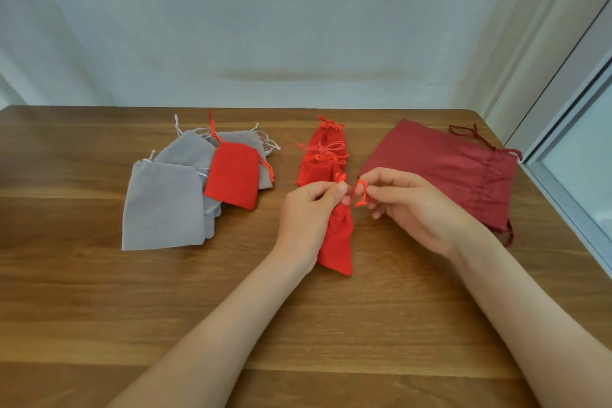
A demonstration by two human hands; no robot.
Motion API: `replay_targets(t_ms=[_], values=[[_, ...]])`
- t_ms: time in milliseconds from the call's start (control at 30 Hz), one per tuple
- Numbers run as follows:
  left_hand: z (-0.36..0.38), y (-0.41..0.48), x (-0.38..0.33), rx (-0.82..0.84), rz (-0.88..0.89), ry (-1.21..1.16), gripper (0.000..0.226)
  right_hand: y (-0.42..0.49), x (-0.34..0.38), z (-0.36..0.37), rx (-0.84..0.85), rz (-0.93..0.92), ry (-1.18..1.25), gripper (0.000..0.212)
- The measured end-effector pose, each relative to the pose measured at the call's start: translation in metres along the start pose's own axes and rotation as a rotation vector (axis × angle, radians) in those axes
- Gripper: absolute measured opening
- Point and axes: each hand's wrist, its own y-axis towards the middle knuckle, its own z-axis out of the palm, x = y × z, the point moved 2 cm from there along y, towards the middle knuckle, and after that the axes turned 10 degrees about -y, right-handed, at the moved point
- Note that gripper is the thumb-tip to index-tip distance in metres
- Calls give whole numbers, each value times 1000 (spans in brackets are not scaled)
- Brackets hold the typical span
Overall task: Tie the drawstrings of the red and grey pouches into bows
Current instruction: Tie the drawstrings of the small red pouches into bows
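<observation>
Tension matters: red pouch (337,242) rests mid-tabletop (99,308). Fingers of the left hand (308,212) pinch its neck, and the right hand (414,209) pinches a drawstring loop (360,193). Best hold that loop taut while wrapping. Tied pouches (323,162) lie at twelve o'clock, grey pouches (162,205) at ten.

Setting: indoor room, likely home or small office; cannot tell which.
Wall (265,26): pale, painted.
Surface: wood-grain table (86,305) against wall.
Right edge: window frame (563,175), glass.
On table: grey pouches (162,202), red pouches (323,156) in piles.
</observation>
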Motion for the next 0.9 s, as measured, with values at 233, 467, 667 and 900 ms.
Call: replay_targets(t_ms=[233, 467, 667, 900], values=[[5, -1, -1, 41, -88, -163, 27, 3, 0, 7, -56, -75, 43, 13], [4, 1, 2, 3, -135, -87, 41, 7, -4, 6, -185, -32, -211, 22], [3, 0, 2, -11, -70, -23, 26, 8, -5, 4, -230, 58, -280, 51], [3, 0, 2, 40, 24, 53, 21, 6, -4, 9, -328, -110, -337, 14]])
